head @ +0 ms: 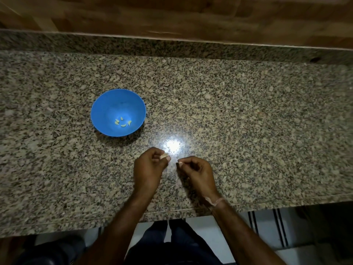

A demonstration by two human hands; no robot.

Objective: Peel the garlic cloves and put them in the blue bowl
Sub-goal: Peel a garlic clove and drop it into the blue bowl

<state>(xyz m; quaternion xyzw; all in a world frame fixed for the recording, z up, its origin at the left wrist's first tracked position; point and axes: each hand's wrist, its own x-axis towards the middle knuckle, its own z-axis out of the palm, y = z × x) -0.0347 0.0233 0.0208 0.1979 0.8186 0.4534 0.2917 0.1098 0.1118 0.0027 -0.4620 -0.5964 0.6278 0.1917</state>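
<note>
The left hand (148, 167) holds a garlic clove (164, 155) pinched between thumb and forefinger, low over the near middle of the bench (248, 111). The right hand (198, 173) sits just beside it to the right, apart from the clove, its fingers curled and thumb pressed to forefinger. Whether a scrap of skin is caught in that pinch is too small to tell. The blue bowl (99, 104) stands on the bench to the left and a little farther off, with four peeled cloves (123, 122) lying in its bottom.

The step in hand looks like stripping the skin from this clove. To do it well, the left hand should keep a firm but light pinch on the body of the clove and turn it so any loose edge of skin faces the right hand. The right thumbnail can then catch that edge and pull along the length of the clove rather than across it, so the skin comes off in strips. A bright glare (172, 146) lies on the bench just beyond the hands, so thin bits of skin could be missed. Check all sides of the clove before carrying it left to the bowl.
</note>
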